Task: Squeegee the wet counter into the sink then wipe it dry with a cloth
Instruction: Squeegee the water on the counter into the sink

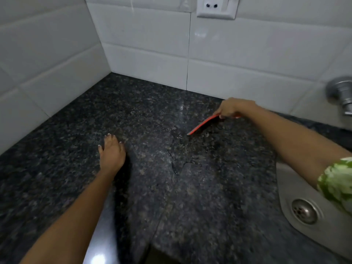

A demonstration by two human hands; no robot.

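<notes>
My right hand (231, 108) has its fingers curled tight around the top of the red squeegee (204, 124), pinching it near the back of the counter, close to the tiled wall (238, 54). The blade slants down and toward me from that grip, its lower edge meeting the dark speckled granite counter (190, 206). Just in front of the blade's near tip I see a puddle of water (178, 155) spread across the stone, running toward the counter's front edge. My left hand (112, 151) lies palm down on the counter, fingers spread and flat, gripping nothing, well to the left of the puddle. Out along my right arm, a green and white patterned sleeve (337, 180) shows at the picture's edge, hanging over the steel sink (289, 189), whose round drain (304, 211) sits at lower right. A metal tap fitting (341, 92) juts from the wall above the sink, and a white wall socket (217, 6) sits high on the tiles.
</notes>
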